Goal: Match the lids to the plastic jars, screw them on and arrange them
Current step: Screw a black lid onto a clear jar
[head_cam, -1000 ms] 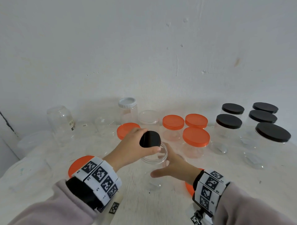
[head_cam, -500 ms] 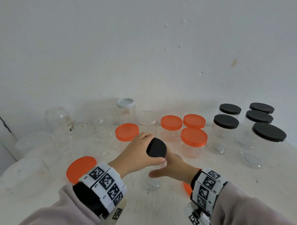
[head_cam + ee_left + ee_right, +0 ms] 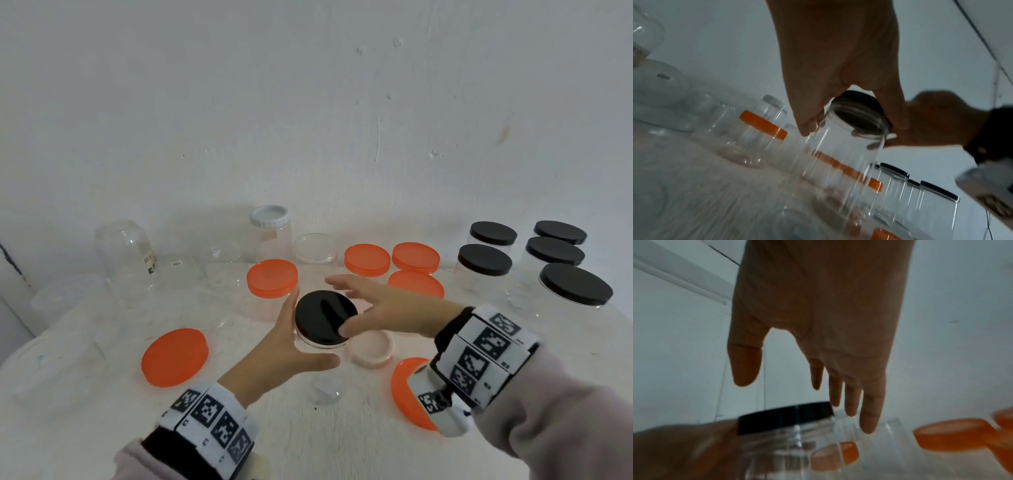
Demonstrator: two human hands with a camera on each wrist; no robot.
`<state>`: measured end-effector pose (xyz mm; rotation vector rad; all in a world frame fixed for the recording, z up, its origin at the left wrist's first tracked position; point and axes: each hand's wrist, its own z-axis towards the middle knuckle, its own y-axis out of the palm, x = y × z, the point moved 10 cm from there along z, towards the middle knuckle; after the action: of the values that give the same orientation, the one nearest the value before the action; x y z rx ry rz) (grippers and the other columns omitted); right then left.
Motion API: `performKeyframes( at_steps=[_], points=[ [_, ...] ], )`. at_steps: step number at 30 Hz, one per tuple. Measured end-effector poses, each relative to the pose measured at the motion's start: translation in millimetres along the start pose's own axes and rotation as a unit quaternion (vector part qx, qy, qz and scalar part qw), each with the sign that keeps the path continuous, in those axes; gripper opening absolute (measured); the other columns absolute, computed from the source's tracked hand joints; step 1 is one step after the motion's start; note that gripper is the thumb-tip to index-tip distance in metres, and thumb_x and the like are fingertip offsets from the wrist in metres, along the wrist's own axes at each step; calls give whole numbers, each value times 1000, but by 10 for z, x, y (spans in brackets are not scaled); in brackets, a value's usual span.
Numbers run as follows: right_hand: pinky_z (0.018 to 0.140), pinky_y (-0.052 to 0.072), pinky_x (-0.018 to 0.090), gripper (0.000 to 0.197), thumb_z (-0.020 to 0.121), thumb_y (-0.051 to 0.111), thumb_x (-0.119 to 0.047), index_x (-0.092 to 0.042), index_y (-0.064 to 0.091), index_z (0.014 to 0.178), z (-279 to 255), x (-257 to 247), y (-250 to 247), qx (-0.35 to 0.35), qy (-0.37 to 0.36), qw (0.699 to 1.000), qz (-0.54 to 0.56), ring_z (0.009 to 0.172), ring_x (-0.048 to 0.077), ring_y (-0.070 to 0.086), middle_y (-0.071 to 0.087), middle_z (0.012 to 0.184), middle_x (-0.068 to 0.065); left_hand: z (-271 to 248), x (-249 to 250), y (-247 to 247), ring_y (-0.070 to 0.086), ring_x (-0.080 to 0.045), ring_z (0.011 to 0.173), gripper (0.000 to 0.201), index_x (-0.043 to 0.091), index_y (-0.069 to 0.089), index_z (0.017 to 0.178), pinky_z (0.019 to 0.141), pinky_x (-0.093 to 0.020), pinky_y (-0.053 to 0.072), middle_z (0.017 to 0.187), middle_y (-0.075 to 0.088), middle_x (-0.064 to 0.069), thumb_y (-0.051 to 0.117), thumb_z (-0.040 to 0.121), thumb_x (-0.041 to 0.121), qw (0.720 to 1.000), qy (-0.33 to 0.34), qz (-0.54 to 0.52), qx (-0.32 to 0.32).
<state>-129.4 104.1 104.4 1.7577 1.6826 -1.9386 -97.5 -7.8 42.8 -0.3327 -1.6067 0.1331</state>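
Black lid (image 3: 324,317): seated on the mouth of a clear jar (image 3: 846,155) at the middle of the surface (image 3: 329,442); whether it is screwed tight cannot be told.
Clear jar: stood upright on the surface, just beside a pale lid (image 3: 371,349) on its right.
Left hand (image 3: 284,346): held against the jar's left side just under the lid, fingers curved round the far side and thumb stretched across the near side; in the left wrist view the fingers (image 3: 807,120) are seen wrapped on the jar's neck.
Right hand (image 3: 387,310): held over the lid's right edge, fingers spread wide and straight, nothing gripped; the thumb tip is seen at the lid's near right rim, though contact cannot be told. In the right wrist view the fingers (image 3: 869,410) are seen extended past the lid.
Loose orange lids: one (image 3: 175,356) laid flat to the left of the jar, another (image 3: 406,390) partly hidden under the right wrist.
Orange-lidded jars: one (image 3: 272,277) just behind the left hand, three more (image 3: 367,259) grouped behind the right hand.
Black-lidded jars (image 3: 484,259): five grouped at the right of the surface, well apart from the hands.
White-lidded jar (image 3: 269,216): stood at the back near the wall.
Uncapped clear jars (image 3: 125,246): gathered at the back left.
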Motion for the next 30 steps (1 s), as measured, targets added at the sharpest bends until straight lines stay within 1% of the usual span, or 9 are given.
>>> performKeyframes(
  at_steps=[2,4,8,11,15,17,21,25,30],
  points=[
    [108,33,33,78,84,67,-46,-34,24,149,74,-144,39,-7,0,993,-120,134,14,34,33,146,-9,13,-52,47,50,14,111,101,40,20,140,82,-6,43,127,47,26,85,67,16,999,24,-18,20],
    [97,43,33,76,81,66,-55,-32,33,145,152,-254,84,-5,2,974,-225,117,18,45,41,129,-5,22,-99,55,50,20,105,83,46,34,125,74,-2,43,124,52,24,85,67,16,998,38,-20,44],
    [71,41,24,77,76,69,-55,-28,37,140,254,-319,93,-6,17,958,-287,103,19,50,43,117,-3,15,-200,36,50,19,105,73,51,39,117,78,-7,41,120,55,27,86,66,26,997,27,-22,63],
    [63,39,23,72,75,72,-53,-25,43,135,305,-352,114,-12,21,949,-315,97,18,51,44,113,-2,22,-210,30,49,20,105,72,53,39,114,75,-5,43,117,55,30,86,66,28,997,28,-15,64],
    [64,40,24,70,74,74,-40,-25,43,135,355,-406,152,-38,14,940,-338,97,18,51,44,113,-2,34,-213,18,49,10,113,73,51,39,115,86,-12,39,122,53,26,87,63,30,998,25,-10,64],
    [71,43,26,75,75,75,-36,-28,39,140,358,-420,163,-56,9,937,-344,102,17,48,42,115,-4,41,-220,15,49,7,115,74,51,39,115,91,-15,39,123,54,25,86,62,32,998,24,-6,64],
    [86,44,30,82,75,75,-28,-33,34,145,362,-431,175,-87,-4,937,-339,107,14,42,38,118,-9,53,-223,18,49,9,114,73,51,39,115,88,-13,39,122,54,26,86,63,32,998,29,-1,59],
    [95,42,31,82,74,75,-20,-38,36,144,352,-426,185,-118,-27,940,-319,111,9,38,36,123,-14,63,-195,32,49,6,119,80,48,38,122,98,-20,40,125,54,24,85,57,41,998,39,0,48],
    [89,38,26,81,73,78,-30,-41,38,143,383,-436,171,-116,-52,934,-333,109,7,37,37,119,-15,56,-200,34,49,7,118,80,48,39,123,101,-23,41,125,55,24,85,58,41,998,44,2,51]
  ],
)
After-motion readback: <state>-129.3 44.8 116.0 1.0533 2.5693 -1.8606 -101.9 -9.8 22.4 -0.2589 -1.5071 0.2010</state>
